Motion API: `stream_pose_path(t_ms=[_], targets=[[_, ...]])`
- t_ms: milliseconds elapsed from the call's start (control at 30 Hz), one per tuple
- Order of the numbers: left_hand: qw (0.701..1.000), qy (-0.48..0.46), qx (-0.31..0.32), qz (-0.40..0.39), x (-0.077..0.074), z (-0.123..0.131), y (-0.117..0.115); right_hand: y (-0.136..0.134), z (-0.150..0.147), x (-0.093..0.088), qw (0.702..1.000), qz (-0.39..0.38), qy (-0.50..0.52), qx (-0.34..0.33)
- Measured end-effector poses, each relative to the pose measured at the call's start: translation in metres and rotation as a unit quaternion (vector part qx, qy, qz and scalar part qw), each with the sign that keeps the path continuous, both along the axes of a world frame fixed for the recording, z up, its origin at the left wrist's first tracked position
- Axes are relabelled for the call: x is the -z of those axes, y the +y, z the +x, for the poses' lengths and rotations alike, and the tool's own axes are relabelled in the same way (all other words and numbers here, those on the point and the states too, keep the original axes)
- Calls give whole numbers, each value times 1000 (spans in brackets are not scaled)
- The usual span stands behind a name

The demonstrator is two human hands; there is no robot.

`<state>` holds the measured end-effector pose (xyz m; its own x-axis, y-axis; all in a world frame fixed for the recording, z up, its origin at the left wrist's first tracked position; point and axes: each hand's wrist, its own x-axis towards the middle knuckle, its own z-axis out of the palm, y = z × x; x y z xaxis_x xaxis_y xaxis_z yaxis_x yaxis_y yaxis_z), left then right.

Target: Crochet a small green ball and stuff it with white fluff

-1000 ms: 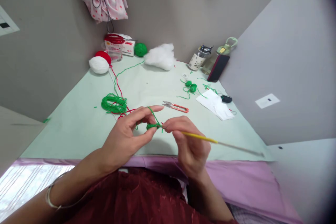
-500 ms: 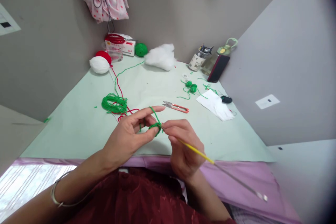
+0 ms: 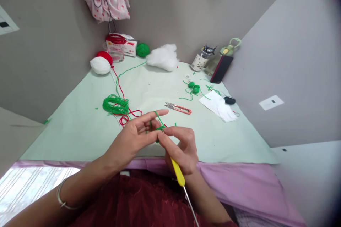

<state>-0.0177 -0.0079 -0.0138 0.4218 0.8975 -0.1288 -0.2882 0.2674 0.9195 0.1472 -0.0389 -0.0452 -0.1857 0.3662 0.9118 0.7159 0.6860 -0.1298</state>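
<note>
Between the thumb and fingers of my left hand (image 3: 137,133) is a small green crochet piece (image 3: 160,127), partly covered by the fingertips. A strand of green yarn (image 3: 157,115) runs over the raised left index finger. My right hand (image 3: 183,149) grips a crochet hook (image 3: 177,172) with a yellow handle, its metal shaft pointing down toward my body. The hook's working end meets the green piece, where both hands' fingertips come together. Just beyond them, orange-handled thread snips (image 3: 181,108) lie on the table.
Left of my hands lies a green yarn bundle (image 3: 115,105) tangled with red yarn. White stuffing (image 3: 163,57), a green yarn ball (image 3: 143,50) and a white yarn ball (image 3: 100,65) sit farther back. On the right are small green pieces (image 3: 196,89), white paper (image 3: 218,106) and a phone (image 3: 222,69).
My right hand has turned, swinging the hook's handle from pointing right to pointing down toward my body. The left hand keeps its hold on the green piece, shifted slightly.
</note>
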Motion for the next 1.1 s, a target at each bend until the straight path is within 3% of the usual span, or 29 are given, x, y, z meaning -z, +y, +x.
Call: stream_pose_path(t_ms=[133, 200, 333, 433, 567, 733, 833, 900, 1000, 1100], targets=[[989, -81, 45, -111, 2, 0, -1, -2, 1, 1, 1000, -14, -26, 1], [985, -94, 53, -133, 1, -1, 0, -2, 1, -2, 998, -42, 28, -27], [992, -75, 27, -93, 1, -3, 3, -2, 3, -11, 965, -152, 186, -106], [999, -33, -7, -16, 2, -4, 3, -4, 5, -19, 952, -195, 188, -142], [999, -18, -33, 26, 3, -2, 1, -3, 3, -20, 960, -173, 181, -122], [998, -50, -28, 14, 5, 3, -3, -2, -2, -5, 980, -114, 150, -68], [994, -93, 1, -53, 5, 5, -6, -3, -3, 6, 998, -32, 51, 8], [985, -121, 33, -114, 3, 5, -5, -3, -3, 7, 999, -23, 49, 1], [982, -127, 39, -134, 1, 0, -1, -2, -4, -2, 974, -110, 185, -71], [994, -86, 16, -67, -1, -7, 3, -2, -3, -15, 904, -213, 343, -142]])
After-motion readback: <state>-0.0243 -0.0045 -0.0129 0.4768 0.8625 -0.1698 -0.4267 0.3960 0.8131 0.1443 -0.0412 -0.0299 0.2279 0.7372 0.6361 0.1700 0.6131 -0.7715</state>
